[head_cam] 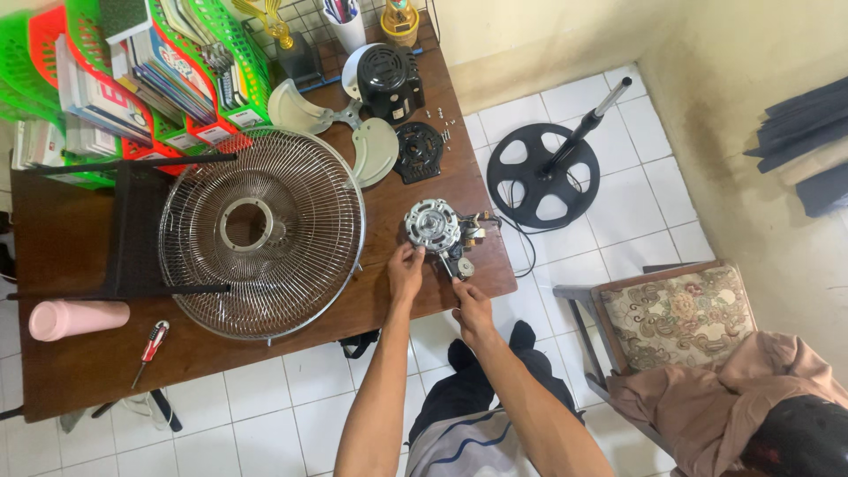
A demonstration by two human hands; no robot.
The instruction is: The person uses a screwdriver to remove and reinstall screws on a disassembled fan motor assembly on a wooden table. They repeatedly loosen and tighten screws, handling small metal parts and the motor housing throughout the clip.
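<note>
Working on the bare fan motor [434, 224] now, which sits near the front right corner of the wooden worktop [79, 371], its wiring trailing off the edge toward the round black stand base [541, 176] on the tiled floor. Our left hand [405, 269] has its fingers curled against the motor's near rim, steadying it. Our right hand [473, 305] sits just below, fingers pinched together around something thin that points up at the small fittings under the motor; it may be a screwdriver, but it's too small for us to be sure.

We'd judge this the stripping-down stage: the wire guard [262, 245] lies flat beside us, the pale blades [353, 132], black rear housing [389, 81] and dark round cover [417, 152] are already laid out further back, with loose screws [437, 113] nearby. A red-handled screwdriver [152, 346] rests well apart at the left, near a pink bottle [75, 319].

Next, it seems, we need a firm left-hand hold while the right seats squarely on a fastener.
</note>
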